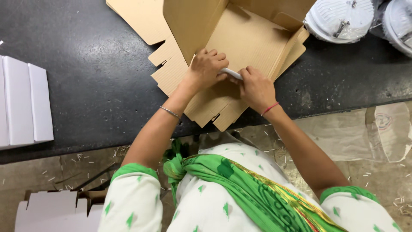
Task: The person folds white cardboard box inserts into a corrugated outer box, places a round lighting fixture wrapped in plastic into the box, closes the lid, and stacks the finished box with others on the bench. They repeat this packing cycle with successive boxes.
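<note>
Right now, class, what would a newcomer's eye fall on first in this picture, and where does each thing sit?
First, the brown cardboard box blank, half folded at the top centre of the dark worktop. On it, the left hand and right hand meet over a slim white object. Next come the white boxes at the left edge and the white round items wrapped in clear plastic at the top right.
</note>
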### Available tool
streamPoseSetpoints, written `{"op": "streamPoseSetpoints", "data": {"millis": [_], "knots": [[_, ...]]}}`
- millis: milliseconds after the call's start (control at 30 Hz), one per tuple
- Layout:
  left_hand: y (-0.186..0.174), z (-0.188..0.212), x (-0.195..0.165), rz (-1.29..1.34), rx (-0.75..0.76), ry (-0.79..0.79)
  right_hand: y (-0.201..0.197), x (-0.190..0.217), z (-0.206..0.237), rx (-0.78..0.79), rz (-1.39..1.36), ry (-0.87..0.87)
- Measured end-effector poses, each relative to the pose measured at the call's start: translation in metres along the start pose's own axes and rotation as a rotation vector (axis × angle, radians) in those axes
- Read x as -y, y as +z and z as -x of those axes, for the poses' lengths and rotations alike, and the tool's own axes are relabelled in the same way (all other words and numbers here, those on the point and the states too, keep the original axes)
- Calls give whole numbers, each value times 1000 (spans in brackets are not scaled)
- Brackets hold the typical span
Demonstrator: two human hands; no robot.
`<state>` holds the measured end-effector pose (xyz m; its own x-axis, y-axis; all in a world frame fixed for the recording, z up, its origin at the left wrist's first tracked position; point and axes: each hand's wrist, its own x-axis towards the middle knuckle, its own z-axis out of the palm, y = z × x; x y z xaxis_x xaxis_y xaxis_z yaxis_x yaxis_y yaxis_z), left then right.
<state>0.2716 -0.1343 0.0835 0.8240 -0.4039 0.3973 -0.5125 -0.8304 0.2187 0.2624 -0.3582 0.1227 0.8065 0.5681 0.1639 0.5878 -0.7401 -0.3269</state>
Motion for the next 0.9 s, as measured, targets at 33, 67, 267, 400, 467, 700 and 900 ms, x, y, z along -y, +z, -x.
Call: {"op": "streamPoseSetpoints", "data": {"millis": [33, 67, 267, 400, 467, 700, 900], "knots": [[4, -1, 4, 0, 12, 10, 1, 1, 0, 35, -9, 52], [7, -2, 8, 0, 21, 19, 2, 1, -1, 71, -16, 102], [-12, 8, 41, -16, 201, 148, 8, 36, -8, 213, -98, 122], [-66, 29, 71, -268, 139, -71, -9, 57, -5, 250, -419, -271], [-80, 32, 64, -470, -35, -55, -29, 52, 1, 77, -449, -331], [-70, 30, -54, 229, -101, -266, -89, -44, -16, -259, 160, -304], [-67, 34, -119, 233, -247, -472, -68, -70, -39, -177, 169, -509]]}}
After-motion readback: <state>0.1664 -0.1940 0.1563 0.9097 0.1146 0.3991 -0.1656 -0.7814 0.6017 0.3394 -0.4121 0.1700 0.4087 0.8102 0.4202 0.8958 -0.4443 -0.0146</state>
